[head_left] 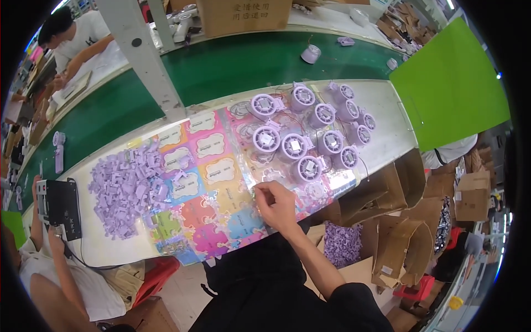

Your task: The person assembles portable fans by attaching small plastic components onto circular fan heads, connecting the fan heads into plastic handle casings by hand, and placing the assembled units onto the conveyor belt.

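My right hand (pixel 276 206) is over the near edge of the bench, above a colourful printed sheet (pixel 232 199) under clear plastic. Its fingers are curled, thumb and forefinger close together; whatever they may pinch is too small to make out. Just beyond it stand several round lilac fan housings (pixel 309 168) with wires, grouped on the right part of the bench. A heap of small lilac plastic parts (pixel 130 188) lies to the left on the sheet and white tabletop. My left hand is out of view.
Behind the bench runs a green conveyor belt (pixel 232 61) carrying a lilac fan part (pixel 311 53). A metal post (pixel 146 55) rises at its edge. Left sits a black box device (pixel 62 210) beside a seated co-worker. Cardboard boxes (pixel 406 249) and a green panel (pixel 451 83) stand right.
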A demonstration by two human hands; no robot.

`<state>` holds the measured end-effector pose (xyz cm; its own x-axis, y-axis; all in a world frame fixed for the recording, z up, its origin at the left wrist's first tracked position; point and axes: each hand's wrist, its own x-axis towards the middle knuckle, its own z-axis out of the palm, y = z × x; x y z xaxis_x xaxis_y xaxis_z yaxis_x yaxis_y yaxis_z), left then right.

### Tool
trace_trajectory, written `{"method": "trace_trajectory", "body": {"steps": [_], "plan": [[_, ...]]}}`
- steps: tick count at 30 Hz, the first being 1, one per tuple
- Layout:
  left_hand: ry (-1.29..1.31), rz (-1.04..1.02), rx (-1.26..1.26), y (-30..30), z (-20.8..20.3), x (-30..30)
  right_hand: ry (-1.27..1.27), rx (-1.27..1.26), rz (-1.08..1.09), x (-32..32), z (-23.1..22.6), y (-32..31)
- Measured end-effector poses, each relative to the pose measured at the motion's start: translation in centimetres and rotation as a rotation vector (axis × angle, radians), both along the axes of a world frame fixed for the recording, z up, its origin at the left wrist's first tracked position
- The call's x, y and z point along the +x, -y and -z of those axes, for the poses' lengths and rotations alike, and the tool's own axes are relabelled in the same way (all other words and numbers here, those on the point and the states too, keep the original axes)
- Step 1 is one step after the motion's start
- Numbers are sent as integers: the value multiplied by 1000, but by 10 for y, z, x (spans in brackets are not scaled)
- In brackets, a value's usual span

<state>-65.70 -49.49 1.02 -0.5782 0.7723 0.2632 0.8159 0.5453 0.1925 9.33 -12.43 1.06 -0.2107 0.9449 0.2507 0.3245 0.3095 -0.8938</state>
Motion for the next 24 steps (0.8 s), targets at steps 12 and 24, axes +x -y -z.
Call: {"method": "trace_trajectory", "body": {"steps": [12, 24], "plan": [[-245, 325, 344, -32, -120, 142, 45, 4, -29, 1, -4, 2], [-341, 704, 729, -129, -205, 351, 69, 14, -39, 1, -6, 0]]}}
